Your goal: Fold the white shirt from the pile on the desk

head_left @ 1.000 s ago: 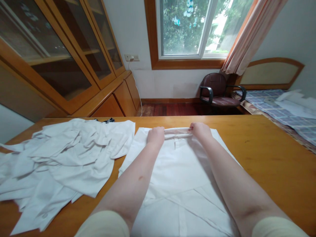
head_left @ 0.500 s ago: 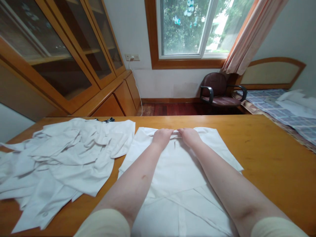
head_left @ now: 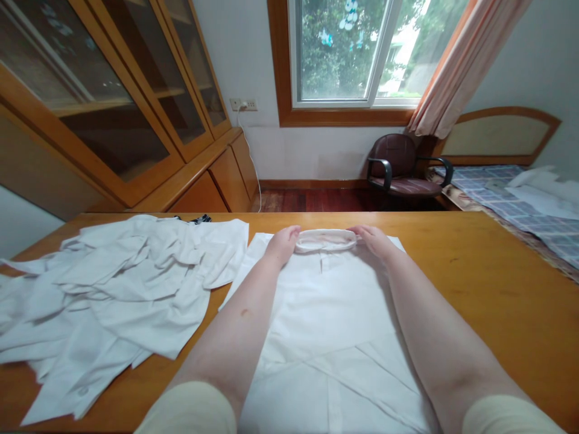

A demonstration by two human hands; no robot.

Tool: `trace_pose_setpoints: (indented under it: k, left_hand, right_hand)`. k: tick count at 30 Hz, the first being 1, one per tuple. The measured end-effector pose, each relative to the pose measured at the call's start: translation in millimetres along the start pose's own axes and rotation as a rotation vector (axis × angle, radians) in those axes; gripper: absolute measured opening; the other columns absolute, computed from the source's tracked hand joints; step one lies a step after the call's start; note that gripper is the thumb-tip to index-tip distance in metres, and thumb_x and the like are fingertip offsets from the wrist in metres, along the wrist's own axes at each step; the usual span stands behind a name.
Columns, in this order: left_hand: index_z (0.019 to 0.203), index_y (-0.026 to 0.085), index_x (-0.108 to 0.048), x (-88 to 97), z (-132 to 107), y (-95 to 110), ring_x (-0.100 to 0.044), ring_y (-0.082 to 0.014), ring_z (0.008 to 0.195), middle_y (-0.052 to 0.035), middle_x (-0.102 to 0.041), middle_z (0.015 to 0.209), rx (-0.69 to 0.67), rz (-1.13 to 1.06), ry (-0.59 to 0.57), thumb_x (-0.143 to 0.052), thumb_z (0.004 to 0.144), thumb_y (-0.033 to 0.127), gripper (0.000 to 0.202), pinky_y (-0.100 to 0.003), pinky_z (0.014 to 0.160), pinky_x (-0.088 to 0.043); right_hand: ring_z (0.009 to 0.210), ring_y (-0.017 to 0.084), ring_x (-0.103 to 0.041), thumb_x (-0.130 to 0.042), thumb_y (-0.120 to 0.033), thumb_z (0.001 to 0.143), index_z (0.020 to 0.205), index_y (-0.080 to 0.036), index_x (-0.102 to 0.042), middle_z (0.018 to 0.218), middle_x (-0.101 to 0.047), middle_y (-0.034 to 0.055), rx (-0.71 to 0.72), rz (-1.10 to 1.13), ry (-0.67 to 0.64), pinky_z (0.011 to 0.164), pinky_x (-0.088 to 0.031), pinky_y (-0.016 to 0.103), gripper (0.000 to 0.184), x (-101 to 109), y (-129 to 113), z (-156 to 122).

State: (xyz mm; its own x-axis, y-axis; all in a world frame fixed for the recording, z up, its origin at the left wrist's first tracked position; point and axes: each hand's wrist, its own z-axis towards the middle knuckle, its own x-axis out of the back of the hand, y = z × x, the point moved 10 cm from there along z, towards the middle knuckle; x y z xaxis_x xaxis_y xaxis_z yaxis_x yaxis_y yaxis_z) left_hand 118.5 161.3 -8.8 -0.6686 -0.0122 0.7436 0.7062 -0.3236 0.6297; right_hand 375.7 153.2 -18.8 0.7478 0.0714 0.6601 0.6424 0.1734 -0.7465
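Left hand (head_left: 283, 243), right hand (head_left: 377, 241) newly apart at soft oval collar (head_left: 324, 240)

The shirt (head_left: 325, 301) is thin white cloth, matt and smooth, its collar (head_left: 324, 239) a thicker band. The heap (head_left: 117, 289) beside it is the same cloth, creased. The tabletop (head_left: 488, 283) is varnished orange wood with a soft sheen; the chair (head_left: 398, 158) looks like glossy dark leather.

A shirt (head_left: 330, 313) lies flat on the table (head_left: 488, 283) at 12 o'clock, its collar (head_left: 325, 239) at the far edge. The left hand (head_left: 283, 243) touches the collar's 9 o'clock end, the right hand (head_left: 374, 239) its 3 o'clock end. A pile of shirts (head_left: 126, 289) lies at 10 o'clock. A chair (head_left: 400, 166) stands behind the table at 1 o'clock.
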Motion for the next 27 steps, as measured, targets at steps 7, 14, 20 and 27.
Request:
trace_pose_setpoints:
  k: [7,14,20,27]
  left_hand:
    - [0.111,0.021,-0.065,26.5,9,-55,-0.057,-0.0218,0.107,-0.0052,-0.065,0.115,0.117,0.297,-0.079,-0.047,0.079,0.022,0.037,-0.032,0.096,-0.039]
    - [0.087,0.026,-0.071,26.2,7,-51,-0.058,-0.0244,0.093,-0.0036,-0.07,0.095,0.089,0.472,-0.111,-0.058,0.076,0.036,0.02,-0.034,0.083,-0.042]
    - [0.089,0.025,-0.069,39.4,6,-56,-0.058,-0.0218,0.092,-0.0043,-0.069,0.097,0.123,0.493,-0.011,-0.044,0.086,0.036,0.027,-0.031,0.081,-0.041]
    - [0.092,0.023,-0.068,43.3,3,-69,-0.058,-0.0259,0.094,-0.0086,-0.069,0.096,0.303,0.605,0.016,-0.043,0.086,0.036,0.03,-0.04,0.088,-0.039]
  right_hand:
    - [0.082,0.016,-0.062,-0.051,-0.014,0.072,0.098,-0.017,-0.065,0.093,-0.069,0.0053,-0.073,-0.083,0.007,0.075,-0.045,0.024,0.029,3,16,2]
    - [0.076,0.017,-0.055,-0.053,-0.028,0.077,0.074,-0.016,-0.066,0.078,-0.063,0.0066,0.121,-0.342,0.055,0.072,-0.041,0.026,0.017,3,3,7]
    - [0.067,0.015,-0.052,-0.047,-0.034,0.081,0.069,-0.018,-0.058,0.069,-0.059,0.0012,0.01,-0.234,0.1,0.061,-0.036,0.023,0.023,9,13,5]
    - [0.072,0.017,-0.056,-0.048,-0.032,0.082,0.077,-0.019,-0.064,0.079,-0.066,0.0059,-0.117,-0.419,0.16,0.063,-0.036,0.025,0.021,9,19,5]
